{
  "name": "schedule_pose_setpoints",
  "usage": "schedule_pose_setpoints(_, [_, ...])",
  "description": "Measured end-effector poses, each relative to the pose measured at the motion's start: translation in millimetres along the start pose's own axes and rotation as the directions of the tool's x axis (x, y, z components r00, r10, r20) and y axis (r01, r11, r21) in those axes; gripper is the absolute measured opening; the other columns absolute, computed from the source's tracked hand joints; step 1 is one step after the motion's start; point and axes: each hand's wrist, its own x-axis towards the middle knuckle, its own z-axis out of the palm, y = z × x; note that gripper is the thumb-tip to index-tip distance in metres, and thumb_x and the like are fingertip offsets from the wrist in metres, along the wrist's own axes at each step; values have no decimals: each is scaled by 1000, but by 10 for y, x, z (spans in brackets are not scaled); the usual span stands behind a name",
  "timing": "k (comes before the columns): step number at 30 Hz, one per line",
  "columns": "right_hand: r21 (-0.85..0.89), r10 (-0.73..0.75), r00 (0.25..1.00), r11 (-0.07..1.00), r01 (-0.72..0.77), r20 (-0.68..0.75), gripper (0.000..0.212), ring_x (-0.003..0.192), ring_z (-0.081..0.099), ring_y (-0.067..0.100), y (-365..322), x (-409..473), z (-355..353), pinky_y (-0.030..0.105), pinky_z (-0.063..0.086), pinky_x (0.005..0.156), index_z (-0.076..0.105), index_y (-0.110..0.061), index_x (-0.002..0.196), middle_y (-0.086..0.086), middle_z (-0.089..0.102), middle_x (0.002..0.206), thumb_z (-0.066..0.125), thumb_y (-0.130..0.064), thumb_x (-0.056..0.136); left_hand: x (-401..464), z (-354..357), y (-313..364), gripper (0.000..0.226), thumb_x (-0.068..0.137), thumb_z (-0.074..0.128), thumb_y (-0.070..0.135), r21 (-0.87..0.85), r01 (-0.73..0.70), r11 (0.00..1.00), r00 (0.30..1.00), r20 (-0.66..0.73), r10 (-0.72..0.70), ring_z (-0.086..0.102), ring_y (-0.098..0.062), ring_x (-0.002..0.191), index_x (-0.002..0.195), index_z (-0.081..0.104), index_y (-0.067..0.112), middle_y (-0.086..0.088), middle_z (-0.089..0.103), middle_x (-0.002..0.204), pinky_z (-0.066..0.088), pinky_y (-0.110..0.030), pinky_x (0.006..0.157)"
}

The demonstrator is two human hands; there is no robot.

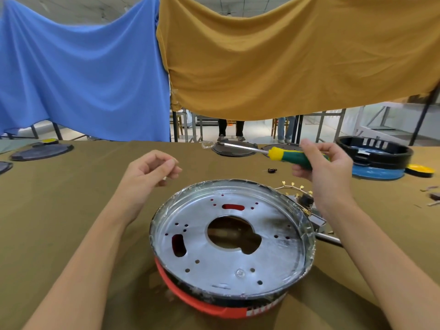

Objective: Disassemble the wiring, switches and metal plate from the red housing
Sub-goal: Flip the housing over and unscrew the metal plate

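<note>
We hold the screwdriver (292, 156) in our right hand (326, 167), fingers wrapped round its green and yellow handle, the shaft pointing left and far, well above the tabletop (71, 198). Our left hand (152, 170) hovers to the left of the housing with fingers loosely curled; something small may sit between thumb and fingertips, but we cannot tell what, or whether it is held at all.

The red housing (190, 296) sits near us at centre, and the metal plate (226, 234) lies in its top like a shallow dish, with a large cut-out in the middle and many small holes. Most holes look bare; one clear spot near the close edge may be a remaining fastener. We judge the plate is close to lifting free. To do it well, we should check every hole for a screw first, steady the housing with the left hand, and lift the plate evenly by its rim, since the edge looks thin and could cut.

The wiring (295, 189) with brass terminals lies just right of the housing, already out.

Far right, a black housing (373, 153) is stacked on a blue one (378, 173); what is inside is hidden.
</note>
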Motion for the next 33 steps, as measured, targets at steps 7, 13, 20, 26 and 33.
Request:
schedule_pose_setpoints(7, [269,513,850,808,-524,118,29,78,64,17,33,25,-22,18,55,57,60,-4,112,14,59,108,72,-19,90,-20,60,9,16,78,68,37,-93,48,995,995,90,-39,62,-11,77,82,68,21,2,66,78,49,-29,74])
schedule_pose_setpoints(13, [329,491,728,668,-667,479,46,89,74,26,-58,-14,-117,32,61,77,55,4,121,26,69,113,67,1,77,-12,162,229,12,82,63,33,111,-3,994,983,182,-18,55,-11,68,76,65,23,3,61,70,47,-29,73])
schedule_pose_setpoints(20, [-28,310,729,928,-371,610,24,59,54,14,-162,-186,-2,26,51,61,55,-14,91,2,54,71,76,-12,79,37,692,801,12,85,71,21,481,-366,797,871,477,112,56,-2,60,74,68,21,11,64,65,44,-12,60])
schedule_pose_setpoints(26, [-133,142,752,988,-73,643,41,56,53,17,-259,-389,72,27,48,56,43,-15,76,12,65,84,84,-13,76,-21,949,893,13,80,73,19,542,-512,667,834,499,235,58,-2,59,71,65,23,14,61,62,41,-9,59])
schedule_pose_setpoints(33, [-138,91,780,990,-5,619,34,66,62,22,-275,-401,69,25,52,58,42,-12,82,16,74,82,72,3,85,-14,1053,887,14,83,72,22,584,-521,623,838,489,242,57,0,60,73,64,26,16,59,63,42,-7,60])
